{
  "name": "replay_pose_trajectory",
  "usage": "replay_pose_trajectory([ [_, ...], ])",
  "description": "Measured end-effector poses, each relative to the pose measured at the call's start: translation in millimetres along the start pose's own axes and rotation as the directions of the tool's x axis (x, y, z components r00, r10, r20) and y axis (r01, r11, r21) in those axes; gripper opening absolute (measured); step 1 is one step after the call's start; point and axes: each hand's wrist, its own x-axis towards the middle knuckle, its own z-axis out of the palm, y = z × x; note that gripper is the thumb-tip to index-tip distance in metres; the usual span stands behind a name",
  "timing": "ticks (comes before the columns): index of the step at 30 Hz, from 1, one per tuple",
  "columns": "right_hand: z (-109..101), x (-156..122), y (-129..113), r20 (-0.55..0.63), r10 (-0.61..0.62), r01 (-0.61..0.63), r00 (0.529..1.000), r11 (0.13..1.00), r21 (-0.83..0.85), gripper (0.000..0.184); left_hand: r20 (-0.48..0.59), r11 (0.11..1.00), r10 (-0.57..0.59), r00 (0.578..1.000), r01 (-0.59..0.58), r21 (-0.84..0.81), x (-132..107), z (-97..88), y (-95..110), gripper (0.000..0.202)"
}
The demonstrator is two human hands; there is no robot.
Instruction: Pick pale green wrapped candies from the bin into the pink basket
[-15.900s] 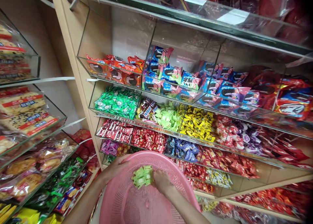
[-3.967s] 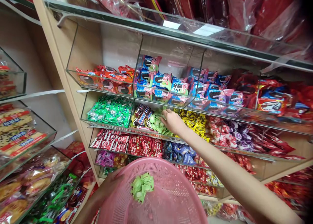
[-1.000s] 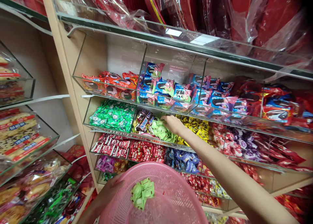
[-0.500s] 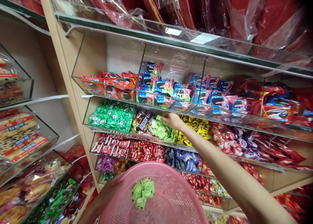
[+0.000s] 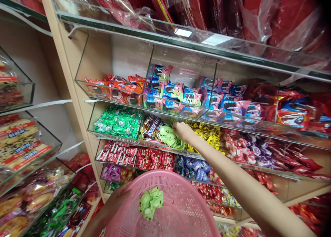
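Right hand (image 5: 183,132): in green packets (image 5: 170,137) — can't tell if fingers grip any
Left hand (image 5: 121,195): fingers gripping pink basket (image 5: 198,202) at rim
Basket load: green pile (image 5: 151,202)

Counting clockwise from the middle of the view, there are two hands, one right hand (image 5: 184,132) close in toward four o'clock and one left hand (image 5: 121,194) at seven, and one pink basket (image 5: 190,195) at six. Light green packets form two heaps, one shelf heap (image 5: 170,137) at five o'clock and one basket heap (image 5: 151,202) at six (single packets overlap too much to count).
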Motion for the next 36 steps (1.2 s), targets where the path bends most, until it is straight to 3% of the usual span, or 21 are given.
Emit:
replay_pose_trajectory([
  [10,-2,1,1,-0.086,-0.076,0.084,0.993,0.992,0.094,0.016,-0.034,0.998,-0.048,0.998,0.047,-0.044,-4,5.3,5,0.057],
  [22,4,1,-10,-0.048,-0.084,0.086,0.995,0.995,0.042,0.019,-0.028,0.996,-0.033,0.999,0.03,-0.086,-2,2.4,-2,0.056],
  [26,2,-4,-10,-0.137,-0.093,0.105,0.986,0.991,0.084,0.019,-0.039,0.994,-0.047,0.998,0.043,-0.105,-6,2.9,-3,0.056],
  [30,4,-29,-12,-0.262,-0.118,0.16,0.958,0.976,0.148,0.019,-0.069,0.997,-0.052,0.996,0.049,-0.053,-8,1.1,-5,0.055],
  [33,9,-63,-21,-0.345,-0.18,0.296,0.921,0.9,0.319,0.02,-0.136,0.996,-0.074,0.988,0.079,0.034,-5,-1.8,-7,0.056],
  [36,23,-97,-33,-0.329,-0.256,0.407,0.909,0.72,0.562,0.019,-0.184,0.991,-0.096,0.978,0.111,0.074,-3,-3.9,-10,0.063],
])
